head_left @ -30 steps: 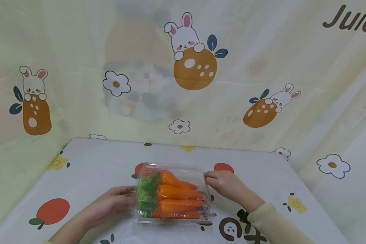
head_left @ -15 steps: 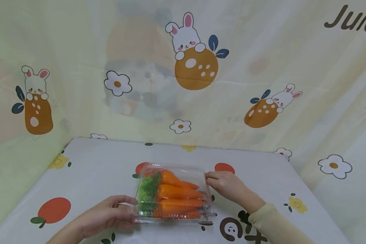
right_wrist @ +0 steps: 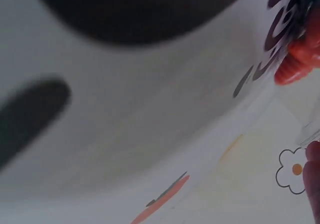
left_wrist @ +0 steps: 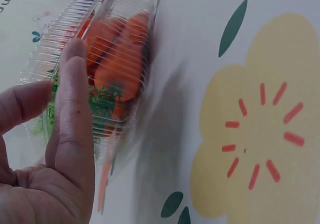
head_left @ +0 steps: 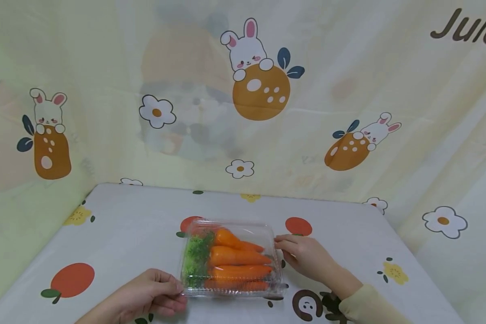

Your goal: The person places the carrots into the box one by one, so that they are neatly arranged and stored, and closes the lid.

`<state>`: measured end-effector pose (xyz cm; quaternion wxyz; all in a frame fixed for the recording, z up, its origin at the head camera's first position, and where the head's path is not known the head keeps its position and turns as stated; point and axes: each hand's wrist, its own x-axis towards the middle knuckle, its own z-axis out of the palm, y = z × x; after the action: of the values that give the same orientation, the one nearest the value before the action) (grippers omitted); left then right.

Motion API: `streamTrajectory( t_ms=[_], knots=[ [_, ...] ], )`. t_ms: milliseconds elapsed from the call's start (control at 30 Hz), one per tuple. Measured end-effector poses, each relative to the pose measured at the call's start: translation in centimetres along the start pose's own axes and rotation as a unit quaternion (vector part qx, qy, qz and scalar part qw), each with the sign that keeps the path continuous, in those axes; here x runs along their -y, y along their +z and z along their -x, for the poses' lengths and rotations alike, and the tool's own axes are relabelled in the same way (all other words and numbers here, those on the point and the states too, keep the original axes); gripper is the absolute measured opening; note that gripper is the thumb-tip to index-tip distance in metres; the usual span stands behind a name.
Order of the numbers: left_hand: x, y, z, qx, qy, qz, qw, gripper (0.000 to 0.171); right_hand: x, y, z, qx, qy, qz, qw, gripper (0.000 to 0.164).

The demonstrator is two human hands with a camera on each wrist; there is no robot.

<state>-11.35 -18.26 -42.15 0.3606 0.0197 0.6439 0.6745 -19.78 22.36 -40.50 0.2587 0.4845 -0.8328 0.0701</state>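
A clear plastic clamshell box (head_left: 259,229) lies on the table, its lid down. Inside it are several orange carrots (head_left: 240,256) with green leafy tops (head_left: 197,256) at the left end. My left hand (head_left: 151,292) pinches the box's near left corner. In the left wrist view the ridged box edge (left_wrist: 60,29) passes between the thumb (left_wrist: 22,104) and the fingers. My right hand (head_left: 305,256) is at the box's right side, its straight fingertips touching the edge. Only a fingertip (right_wrist: 314,179) of it shows in the right wrist view.
A white cloth with printed fruit and flowers covers the table (head_left: 137,220). Behind it and at both sides hang pale curtains (head_left: 186,148) printed with rabbits.
My left hand has moved nearer along the box's left side and now pinches its near corner. My right hand has shifted slightly nearer and its fingers have straightened.
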Motion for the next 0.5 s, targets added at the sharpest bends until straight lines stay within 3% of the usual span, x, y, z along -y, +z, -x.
streamTrajectory(
  t_ms=[100,167,233,267,300,367,400,500],
  knots=[
    [0.1,0.0,0.0,0.004,0.004,-0.002,1.0,0.026,1.1,-0.9,0.7,0.01,0.059,-0.033,0.998,0.029],
    [0.2,0.0,0.0,0.004,0.007,-0.004,1.0,0.026,1.9,-1.7,1.1,0.02,0.111,-0.075,0.991,0.025],
    [0.2,0.1,0.0,0.001,0.01,-0.007,0.9999,0.027,2.6,-2.4,1.5,0.033,0.17,-0.128,0.977,0.021],
    [0.2,0.1,0.0,0.0,0.012,-0.009,0.9999,0.027,2.9,-2.7,1.7,0.043,0.203,-0.162,0.965,0.02],
    [0.2,0.1,0.0,-0.003,0.011,-0.01,0.9999,0.027,3.2,-3.1,1.9,0.053,0.236,-0.203,0.949,0.02],
    [0.1,0.2,0.0,-0.007,0.01,-0.012,0.9998,0.027,3.6,-3.6,2.3,0.083,0.304,-0.294,0.902,0.025],
    [0.1,0.2,0.0,-0.01,0.008,-0.014,0.9998,0.027,3.8,-3.7,2.5,0.099,0.335,-0.343,0.872,0.03],
    [0.1,0.2,0.0,-0.017,-0.001,-0.017,0.9997,0.027,4.3,-3.7,3.1,0.141,0.408,-0.473,0.768,0.042]
  ],
)
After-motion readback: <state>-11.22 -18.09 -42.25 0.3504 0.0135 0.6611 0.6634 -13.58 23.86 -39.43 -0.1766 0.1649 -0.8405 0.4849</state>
